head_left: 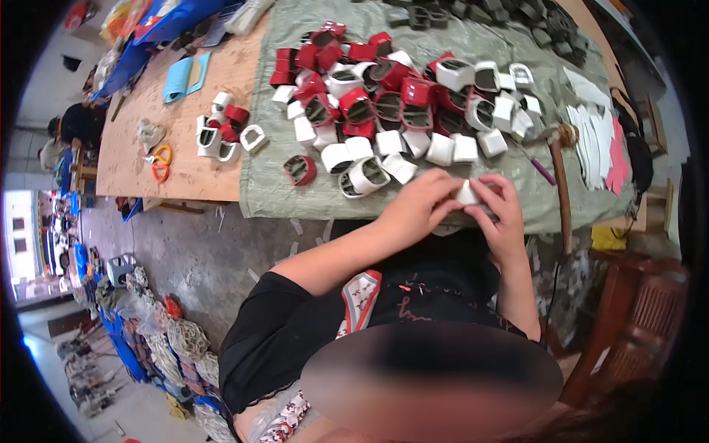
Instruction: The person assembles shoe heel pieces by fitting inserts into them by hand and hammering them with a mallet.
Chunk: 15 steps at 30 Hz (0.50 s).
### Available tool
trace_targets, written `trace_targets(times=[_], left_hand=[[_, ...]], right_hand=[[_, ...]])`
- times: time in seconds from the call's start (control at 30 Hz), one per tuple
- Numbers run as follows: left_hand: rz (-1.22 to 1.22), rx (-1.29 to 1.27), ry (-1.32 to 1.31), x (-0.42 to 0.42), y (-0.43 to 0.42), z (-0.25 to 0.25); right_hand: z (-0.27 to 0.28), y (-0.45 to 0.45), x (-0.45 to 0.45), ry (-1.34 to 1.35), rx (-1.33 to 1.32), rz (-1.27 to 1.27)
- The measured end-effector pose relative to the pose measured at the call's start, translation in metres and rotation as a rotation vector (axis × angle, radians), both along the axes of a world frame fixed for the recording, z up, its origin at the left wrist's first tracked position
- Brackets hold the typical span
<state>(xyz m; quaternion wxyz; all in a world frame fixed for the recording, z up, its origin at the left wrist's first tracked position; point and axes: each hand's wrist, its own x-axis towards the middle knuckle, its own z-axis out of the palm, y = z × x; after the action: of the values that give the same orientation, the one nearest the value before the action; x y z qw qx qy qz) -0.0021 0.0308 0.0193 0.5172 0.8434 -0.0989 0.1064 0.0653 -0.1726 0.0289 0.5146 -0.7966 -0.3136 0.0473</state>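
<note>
Close to the front edge of the table, my left hand [427, 199] and my right hand [500, 211] meet around a small white piece [466, 193]. Fingertips of both hands pinch it from either side and partly cover it. Just beyond my left hand lies a hollow white piece with a dark inside [364, 177]. A pile of similar hollow red pieces [356, 105] and white pieces spreads over the green woven sheet [273, 203]. One red piece [299, 170] sits apart on the left.
To the right lie a hammer [563, 184], a purple-handled tool [543, 171], white gloves [588, 148] and a pink glove [618, 159]. Orange-handled scissors [162, 164] and a small group of pieces [219, 133] rest on bare wood at left. A wooden chair [628, 317] stands at right.
</note>
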Motion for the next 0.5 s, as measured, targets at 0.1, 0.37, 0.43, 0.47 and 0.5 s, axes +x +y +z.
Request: trace_targets(times=[0.1,0.37,0.43,0.47,0.5], left_hand=[[-0.018,-0.071,0.08,0.0,-0.003,0.003],[-0.02,0.123,0.03,0.006,-0.009,0.005],[-0.018,0.204,-0.023,0.008,-0.011,0.004],[-0.021,0.241,-0.031,0.009,-0.012,0.001],[-0.025,0.28,-0.039,0.01,-0.013,-0.002]], right_hand=[[-0.001,-0.011,0.003,-0.015,0.0,-0.021],[0.008,-0.009,0.019,-0.08,-0.067,0.091],[0.008,-0.009,0.025,-0.159,-0.148,0.17],[0.009,-0.009,0.027,-0.158,-0.15,0.169],[0.01,-0.008,0.028,-0.21,-0.192,0.188]])
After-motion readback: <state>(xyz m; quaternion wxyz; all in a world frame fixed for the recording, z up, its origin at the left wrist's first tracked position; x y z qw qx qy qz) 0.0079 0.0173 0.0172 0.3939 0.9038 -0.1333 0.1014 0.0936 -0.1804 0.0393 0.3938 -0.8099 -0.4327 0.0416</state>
